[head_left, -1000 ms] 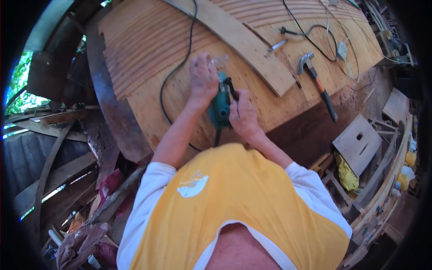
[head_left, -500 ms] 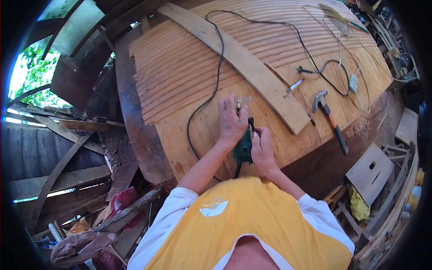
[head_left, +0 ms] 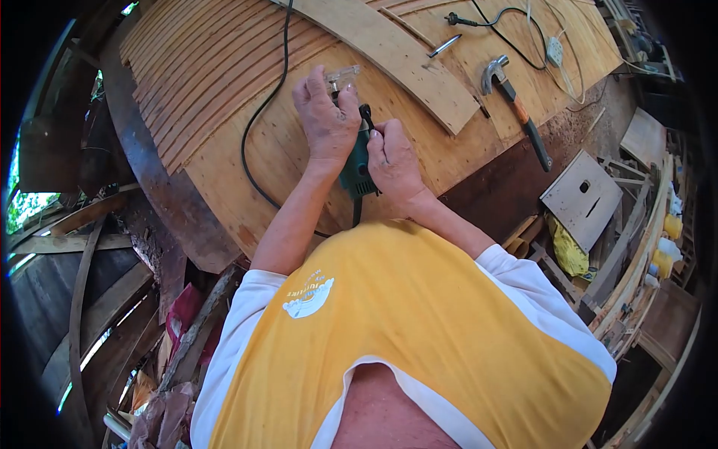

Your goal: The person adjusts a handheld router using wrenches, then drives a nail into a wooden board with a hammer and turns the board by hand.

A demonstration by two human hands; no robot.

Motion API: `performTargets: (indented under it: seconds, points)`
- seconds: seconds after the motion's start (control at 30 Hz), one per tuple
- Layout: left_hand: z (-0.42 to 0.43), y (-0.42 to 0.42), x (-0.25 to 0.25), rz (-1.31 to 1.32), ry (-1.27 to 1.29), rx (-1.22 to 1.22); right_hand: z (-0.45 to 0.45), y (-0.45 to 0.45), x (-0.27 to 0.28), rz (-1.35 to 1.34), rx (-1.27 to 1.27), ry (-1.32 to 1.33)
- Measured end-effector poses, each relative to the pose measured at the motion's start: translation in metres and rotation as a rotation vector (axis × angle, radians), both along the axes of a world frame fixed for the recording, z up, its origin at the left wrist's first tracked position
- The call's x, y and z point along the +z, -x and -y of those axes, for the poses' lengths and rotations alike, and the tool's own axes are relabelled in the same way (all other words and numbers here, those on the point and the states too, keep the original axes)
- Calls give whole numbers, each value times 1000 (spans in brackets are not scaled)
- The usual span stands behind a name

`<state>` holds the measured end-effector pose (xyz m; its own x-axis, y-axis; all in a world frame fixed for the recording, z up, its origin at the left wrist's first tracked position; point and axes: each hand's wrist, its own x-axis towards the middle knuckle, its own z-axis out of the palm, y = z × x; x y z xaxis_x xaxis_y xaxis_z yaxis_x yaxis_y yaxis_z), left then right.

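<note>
A green trim router (head_left: 358, 166) lies on the worktable in front of my chest, its cord end toward me. My left hand (head_left: 327, 123) is closed around its far end, where a clear plastic base (head_left: 343, 73) sticks out past the fingers. Against the router's right side, my right hand (head_left: 395, 162) has its fingers curled and pinches a slim black part (head_left: 366, 117) that looks like a lever or small wrench. Whether that part is fixed to the router is hidden by the fingers. The bit is hidden as well.
A long plank (head_left: 404, 63) lies across the wooden worktable (head_left: 247, 161). Thin wood strips (head_left: 202, 67) cover its far left. A claw hammer (head_left: 516, 105), a screwdriver-like tool (head_left: 446, 46), a black plug (head_left: 460, 20) and a white extension socket (head_left: 554, 52) lie to the right.
My view has tilted down, so the table sits higher and further left in the picture. Both hands stay on the router, with little change in grip.
</note>
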<state>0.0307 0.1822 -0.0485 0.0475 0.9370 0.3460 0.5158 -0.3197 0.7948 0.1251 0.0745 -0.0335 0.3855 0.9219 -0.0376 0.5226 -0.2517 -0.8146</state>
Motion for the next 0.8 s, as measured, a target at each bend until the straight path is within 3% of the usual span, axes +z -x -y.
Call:
performTargets:
  seconds: [0.37,0.57,0.8]
  points:
    - [2,1,-7,-10,-45,-1,-3,0,10,153,26,115]
    - [-2,1,-7,-48,-86,20,-6,-3,12,-22,-12,50]
    - [-1,3,-9,-67,-103,17,-9,-8,17,-209,-42,164]
